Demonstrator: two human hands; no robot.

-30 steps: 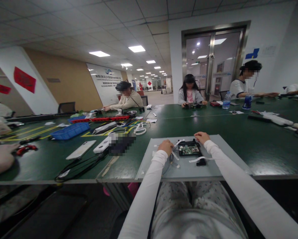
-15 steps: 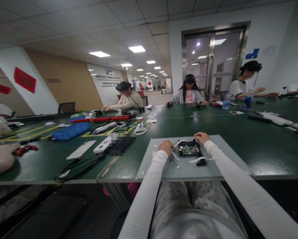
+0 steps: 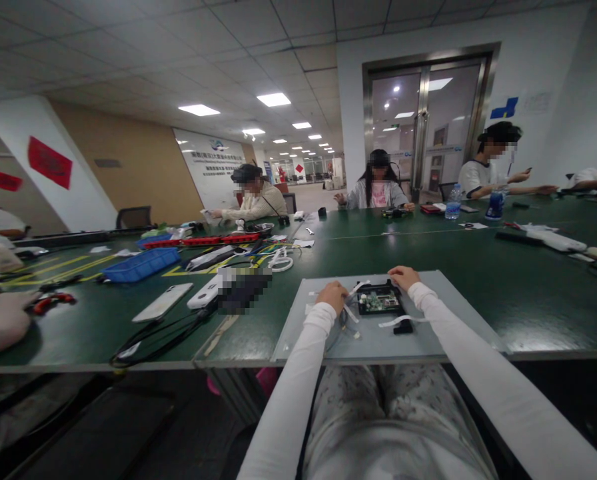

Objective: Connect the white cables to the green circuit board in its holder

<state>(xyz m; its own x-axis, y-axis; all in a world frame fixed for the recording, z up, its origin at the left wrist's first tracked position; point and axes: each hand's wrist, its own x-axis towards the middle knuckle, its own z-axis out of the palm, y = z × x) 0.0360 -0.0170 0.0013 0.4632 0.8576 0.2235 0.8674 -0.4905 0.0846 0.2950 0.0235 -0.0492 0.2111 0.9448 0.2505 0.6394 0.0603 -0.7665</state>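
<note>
A small black device with an exposed green circuit board (image 3: 378,301) lies on a grey mat (image 3: 428,337) at the near table edge. My left hand (image 3: 332,295) rests curled just left of it, touching a white strip (image 3: 351,301); whether it grips the strip I cannot tell. My right hand (image 3: 404,276) lies at the board's far right corner, fingers bent against it. Another white strip (image 3: 393,321) and a small black part (image 3: 403,327) lie in front of the board.
A white phone (image 3: 162,301), cables (image 3: 158,333), a blue tray (image 3: 141,263) and a red power strip (image 3: 201,239) lie to the left on the green table (image 3: 478,267). Several people sit around the far side. Another person's hand (image 3: 3,320) is at the far left.
My hands and the board have not moved. Across the table, the person in the middle has raised a hand and the one on the right has lifted a forearm.
</note>
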